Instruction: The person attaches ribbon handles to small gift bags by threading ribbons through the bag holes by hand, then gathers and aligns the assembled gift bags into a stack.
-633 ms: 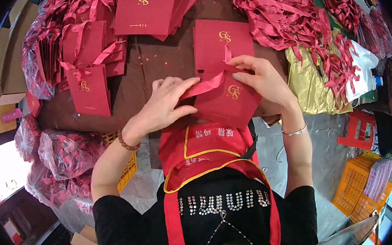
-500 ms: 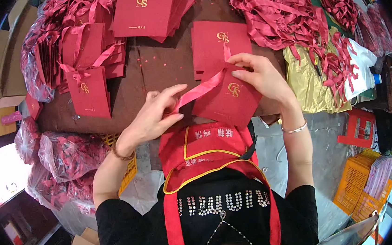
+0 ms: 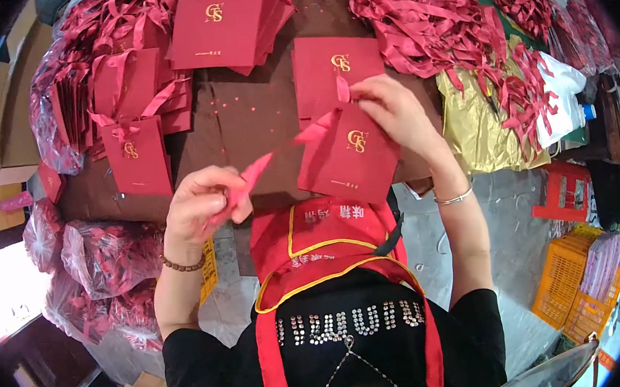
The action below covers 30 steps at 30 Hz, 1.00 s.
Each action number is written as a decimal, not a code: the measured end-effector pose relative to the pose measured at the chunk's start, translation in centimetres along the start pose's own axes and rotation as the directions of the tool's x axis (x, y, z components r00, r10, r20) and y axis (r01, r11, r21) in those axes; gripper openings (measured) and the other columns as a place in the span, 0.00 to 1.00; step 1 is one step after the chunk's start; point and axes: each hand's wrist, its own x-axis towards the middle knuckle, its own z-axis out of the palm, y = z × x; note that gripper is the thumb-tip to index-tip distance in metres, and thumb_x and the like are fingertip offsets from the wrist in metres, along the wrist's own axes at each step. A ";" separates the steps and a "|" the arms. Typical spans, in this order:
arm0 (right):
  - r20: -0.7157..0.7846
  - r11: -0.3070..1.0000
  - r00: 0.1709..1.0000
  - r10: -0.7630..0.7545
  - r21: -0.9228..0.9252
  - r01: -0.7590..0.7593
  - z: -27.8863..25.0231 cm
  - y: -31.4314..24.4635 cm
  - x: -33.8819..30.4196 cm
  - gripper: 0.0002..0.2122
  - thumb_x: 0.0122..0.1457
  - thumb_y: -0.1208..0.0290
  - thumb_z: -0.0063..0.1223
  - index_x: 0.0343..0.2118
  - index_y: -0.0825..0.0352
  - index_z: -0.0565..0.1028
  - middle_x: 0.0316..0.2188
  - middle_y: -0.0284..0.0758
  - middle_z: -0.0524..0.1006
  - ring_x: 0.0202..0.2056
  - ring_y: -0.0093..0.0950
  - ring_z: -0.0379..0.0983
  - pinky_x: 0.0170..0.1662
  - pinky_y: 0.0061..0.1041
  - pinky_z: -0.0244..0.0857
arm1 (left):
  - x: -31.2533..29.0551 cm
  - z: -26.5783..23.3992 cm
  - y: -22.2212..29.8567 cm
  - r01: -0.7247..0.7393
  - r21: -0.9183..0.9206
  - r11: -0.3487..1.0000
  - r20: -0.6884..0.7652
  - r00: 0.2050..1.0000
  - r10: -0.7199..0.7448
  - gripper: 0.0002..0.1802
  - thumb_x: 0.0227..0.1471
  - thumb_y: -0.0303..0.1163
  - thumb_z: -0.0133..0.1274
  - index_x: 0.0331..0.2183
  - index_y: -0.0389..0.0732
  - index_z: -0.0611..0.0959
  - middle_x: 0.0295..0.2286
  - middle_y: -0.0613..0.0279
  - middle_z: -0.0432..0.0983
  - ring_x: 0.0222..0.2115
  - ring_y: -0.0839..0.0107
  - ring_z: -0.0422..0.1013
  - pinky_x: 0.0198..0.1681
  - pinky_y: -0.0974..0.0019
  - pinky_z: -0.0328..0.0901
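A small dark red paper gift bag (image 3: pixel 341 169) with a gold emblem lies tilted at the table's near edge, in front of my body. My right hand (image 3: pixel 400 115) pinches its top edge, where a pink satin ribbon (image 3: pixel 312 129) comes out. That ribbon stretches left and down to my left hand (image 3: pixel 207 202), whose fingers are closed on its other end, clear of the bag. Under and beyond this bag lie more flat red bags (image 3: pixel 310 64). A short ribbon piece stands up beside my right fingertips.
On the brown-covered table (image 3: pixel 248 155), a stack of red bags (image 3: pixel 218 28) lies at the back, with ribbon-handled bags (image 3: pixel 137 161) at left. A heap of ribbons (image 3: pixel 428 21) and gold wrapping (image 3: pixel 473 120) sit right. Plastic sacks (image 3: pixel 112 255) stand lower left, orange crates (image 3: pixel 564 278) lower right.
My left hand has drawn back left and down, pulling the ribbon out longer and closing round its end. My right hand stays at the bag's top edge.
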 end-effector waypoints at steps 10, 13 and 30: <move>-0.074 0.963 0.986 0.146 -0.217 -0.159 -2.3 0.5 -5.0 0.15 0.52 0.70 0.55 0.42 0.69 0.73 0.38 0.41 0.72 0.40 0.37 0.70 0.43 0.31 0.64 | 6.2 2.7 -0.2 -0.452 0.197 0.870 -0.147 0.864 0.482 0.11 0.47 0.17 0.49 0.37 0.31 0.76 0.32 0.57 0.71 0.31 0.68 0.70 0.37 0.68 0.65; -0.055 0.956 0.977 0.207 -0.203 -0.214 -2.0 -0.9 -5.1 0.17 0.49 0.68 0.58 0.42 0.67 0.73 0.41 0.39 0.71 0.40 0.38 0.70 0.41 0.31 0.64 | 7.1 2.6 0.5 -0.228 0.793 0.565 -0.211 0.767 0.606 0.07 0.53 0.23 0.45 0.34 0.34 0.77 0.31 0.59 0.71 0.31 0.74 0.68 0.38 0.71 0.62; -0.048 0.964 0.965 0.259 0.069 -0.255 0.3 -2.4 -3.6 0.17 0.41 0.72 0.64 0.34 0.67 0.71 0.42 0.39 0.66 0.43 0.37 0.67 0.43 0.30 0.64 | 13.7 5.9 -5.2 -0.087 0.996 -0.034 0.093 0.901 0.424 0.07 0.49 0.27 0.51 0.33 0.37 0.79 0.30 0.60 0.73 0.29 0.60 0.72 0.29 0.65 0.65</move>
